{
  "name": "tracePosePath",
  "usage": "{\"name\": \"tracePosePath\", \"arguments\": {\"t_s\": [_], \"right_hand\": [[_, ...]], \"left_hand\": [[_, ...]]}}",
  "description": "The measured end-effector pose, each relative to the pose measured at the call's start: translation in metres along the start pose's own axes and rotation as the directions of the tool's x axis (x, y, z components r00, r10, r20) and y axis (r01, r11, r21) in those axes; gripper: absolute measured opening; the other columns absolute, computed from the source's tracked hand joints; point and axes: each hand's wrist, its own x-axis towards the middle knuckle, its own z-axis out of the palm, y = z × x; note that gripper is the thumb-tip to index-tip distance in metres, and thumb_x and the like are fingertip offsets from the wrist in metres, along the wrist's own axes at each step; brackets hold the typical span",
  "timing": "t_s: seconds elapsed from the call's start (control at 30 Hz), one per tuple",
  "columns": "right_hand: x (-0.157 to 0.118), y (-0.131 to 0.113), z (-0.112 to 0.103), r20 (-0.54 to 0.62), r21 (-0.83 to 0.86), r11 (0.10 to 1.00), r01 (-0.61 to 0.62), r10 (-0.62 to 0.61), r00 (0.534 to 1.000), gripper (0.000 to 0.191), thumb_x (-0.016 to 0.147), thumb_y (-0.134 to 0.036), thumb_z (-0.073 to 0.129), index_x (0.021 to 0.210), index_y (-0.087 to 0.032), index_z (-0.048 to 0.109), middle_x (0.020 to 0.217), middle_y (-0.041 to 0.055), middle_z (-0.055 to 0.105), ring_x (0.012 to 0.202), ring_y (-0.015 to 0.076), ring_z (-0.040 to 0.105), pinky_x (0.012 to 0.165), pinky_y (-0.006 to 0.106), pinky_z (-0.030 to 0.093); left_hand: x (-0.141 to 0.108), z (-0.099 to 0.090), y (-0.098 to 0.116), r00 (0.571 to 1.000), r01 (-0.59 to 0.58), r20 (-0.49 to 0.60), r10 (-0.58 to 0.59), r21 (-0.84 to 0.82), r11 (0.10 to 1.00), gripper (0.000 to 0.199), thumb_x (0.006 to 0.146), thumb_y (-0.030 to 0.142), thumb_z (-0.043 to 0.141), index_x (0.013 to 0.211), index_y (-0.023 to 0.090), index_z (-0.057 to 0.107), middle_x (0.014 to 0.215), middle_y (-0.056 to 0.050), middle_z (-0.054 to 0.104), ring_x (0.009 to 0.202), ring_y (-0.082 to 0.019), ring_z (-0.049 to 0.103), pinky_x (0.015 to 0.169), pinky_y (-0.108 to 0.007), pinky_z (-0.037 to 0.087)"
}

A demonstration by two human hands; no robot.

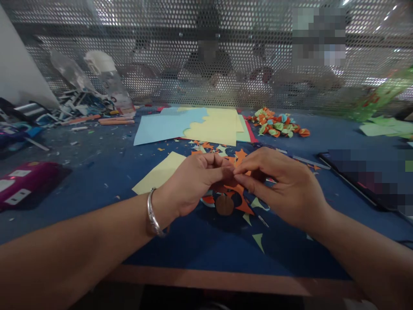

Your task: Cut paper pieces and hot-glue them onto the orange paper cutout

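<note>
My left hand (206, 174) and my right hand (274, 178) meet above the middle of the table, fingertips pinched together. What lies between the fingertips is too small or hidden to make out. A silver bangle (152, 213) circles my left wrist. Beneath my hands are orange paper offcuts (244, 204) with curved cut edges and pale green paper scraps (258, 242). A round brown disc (224, 204) lies just below my left fingers. Behind my left hand sits a pale yellow paper sheet (163, 170), partly covered by that hand.
Blue and yellow paper sheets (161, 129) lie at the back, beside a pile of small curled paper pieces (277, 125). A phone (371, 178) rests at right, a magenta object (26, 181) at left. A spray bottle (111, 82) stands before the perforated metal screen (155, 38).
</note>
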Motion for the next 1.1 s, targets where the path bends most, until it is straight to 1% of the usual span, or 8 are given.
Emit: {"name": "tracePosePath", "arguments": {"t_s": [0.07, 0.13, 0.3, 0.47, 0.77, 0.93, 1.03, 1.1], "right_hand": [[0.001, 0.001, 0.0, 0.016, 0.058, 0.994, -0.093, 0.093, 0.996, 0.007, 0.092, -0.018, 0.065, 0.093, -0.023, 0.071, 0.092, 0.0035, 0.069, 0.085, 0.0182, 0.065, 0.07, 0.032, 0.053], [0.001, 0.002, 0.001, 0.03, 0.115, 0.982, -0.146, 0.144, 0.989, 0.006, 0.092, -0.021, 0.066, 0.093, -0.023, 0.071, 0.094, 0.004, 0.069, 0.085, 0.0189, 0.066, 0.067, 0.032, 0.053], [0.001, 0.006, 0.004, 0.032, 0.224, 0.951, -0.213, 0.212, 0.977, 0.004, 0.091, -0.023, 0.069, 0.091, -0.023, 0.073, 0.097, 0.004, 0.069, 0.081, 0.0161, 0.067, 0.061, 0.027, 0.053], [0.002, 0.008, 0.006, 0.08, 0.283, 0.928, -0.243, 0.229, 0.97, 0.004, 0.091, -0.022, 0.069, 0.088, -0.021, 0.072, 0.09, 0.0024, 0.068, 0.077, 0.0132, 0.065, 0.06, 0.024, 0.052], [0.001, 0.008, 0.006, 0.1, 0.34, 0.895, -0.288, 0.27, 0.958, 0.004, 0.09, -0.023, 0.07, 0.09, -0.02, 0.072, 0.09, 0.0018, 0.067, 0.06, 0.0078, 0.059, 0.053, 0.022, 0.05], [0.002, 0.004, 0.006, 0.11, 0.379, 0.868, -0.321, 0.302, 0.947, 0.005, 0.088, -0.023, 0.072, 0.088, -0.018, 0.07, 0.08, -0.0009, 0.067, 0.053, 0.0067, 0.059, 0.049, 0.02, 0.047], [0.003, 0.003, 0.006, 0.114, 0.406, 0.848, -0.34, 0.322, 0.94, 0.008, 0.088, -0.024, 0.073, 0.087, -0.019, 0.068, 0.069, -0.0042, 0.064, 0.05, 0.0065, 0.058, 0.047, 0.019, 0.046], [0.003, 0.002, 0.005, 0.095, 0.406, 0.85, -0.335, 0.325, 0.941, 0.009, 0.087, -0.024, 0.074, 0.087, -0.019, 0.067, 0.069, -0.005, 0.063, 0.05, 0.0061, 0.057, 0.046, 0.018, 0.045]], "left_hand": [[-0.002, -0.001, -0.001, 1.0, 0.014, -0.007, -0.014, -0.024, 1.0, 0.014, 0.08, 0.014, 0.076, 0.077, 0.014, 0.062, 0.07, 0.0, 0.07, 0.066, -0.009, 0.068, 0.062, -0.019, 0.049], [-0.003, -0.002, -0.001, 1.0, 0.008, 0.008, -0.007, -0.041, 0.999, 0.013, 0.08, 0.013, 0.076, 0.079, 0.014, 0.063, 0.07, 0.0, 0.07, 0.066, -0.009, 0.069, 0.062, -0.019, 0.051], [-0.002, -0.004, 0.002, 0.998, 0.01, 0.066, -0.008, -0.033, 0.999, 0.014, 0.077, 0.013, 0.079, 0.077, 0.013, 0.064, 0.067, 0.001, 0.07, 0.061, -0.008, 0.069, 0.059, -0.017, 0.053], [0.001, -0.006, 0.005, 0.994, 0.066, 0.084, -0.065, -0.007, 0.998, 0.012, 0.079, 0.011, 0.075, 0.074, 0.013, 0.065, 0.068, 0.0, 0.07, 0.061, -0.008, 0.07, 0.058, -0.015, 0.053], [-0.001, -0.004, 0.008, 0.986, 0.126, 0.105, -0.132, 0.058, 0.99, 0.012, 0.08, 0.009, 0.073, 0.069, 0.011, 0.067, 0.067, -0.004, 0.072, 0.064, -0.01, 0.071, 0.06, -0.016, 0.053], [-0.004, -0.004, 0.01, 0.977, 0.171, 0.122, -0.175, 0.045, 0.984, 0.014, 0.082, 0.01, 0.072, 0.069, 0.011, 0.066, 0.066, -0.006, 0.074, 0.057, -0.008, 0.068, 0.055, -0.015, 0.049], [-0.005, -0.005, 0.01, 0.975, 0.182, 0.128, -0.182, 0.008, 0.983, 0.014, 0.08, 0.01, 0.072, 0.068, 0.012, 0.066, 0.068, -0.006, 0.074, 0.061, -0.01, 0.07, 0.061, -0.018, 0.052], [-0.005, -0.007, 0.009, 0.974, 0.181, 0.14, -0.181, 0.012, 0.983, 0.011, 0.077, 0.014, 0.076, 0.072, 0.013, 0.067, 0.071, -0.005, 0.074, 0.063, -0.011, 0.071, 0.063, -0.019, 0.053]]}}
